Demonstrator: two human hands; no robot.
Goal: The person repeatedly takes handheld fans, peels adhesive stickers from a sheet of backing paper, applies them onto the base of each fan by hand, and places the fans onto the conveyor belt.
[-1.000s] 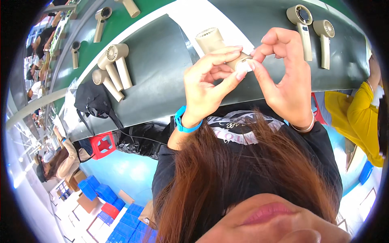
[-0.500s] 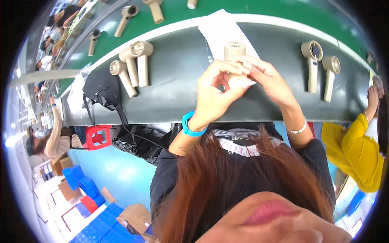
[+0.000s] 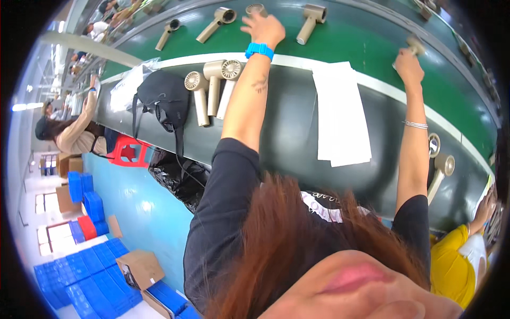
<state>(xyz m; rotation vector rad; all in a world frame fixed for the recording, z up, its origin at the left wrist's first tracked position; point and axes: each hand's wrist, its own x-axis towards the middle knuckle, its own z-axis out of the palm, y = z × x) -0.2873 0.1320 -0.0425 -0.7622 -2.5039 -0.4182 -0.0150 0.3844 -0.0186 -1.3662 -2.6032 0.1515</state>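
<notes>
Fingers of both hands grip beige fans (image 3: 257, 9) beyond white sheets (image 3: 340, 114).

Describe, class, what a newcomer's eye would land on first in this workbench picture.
Two bare arms stretch out over a green conveyor belt: the left hand rests on a beige handheld fan, and the right hand grips another fan. Between them white paper sheets lie on the dark bench edge, with three more fans beside a black bag.

Bright, even overhead light; soft shadows; strong fisheye bending and dark vignette at the rim
</notes>
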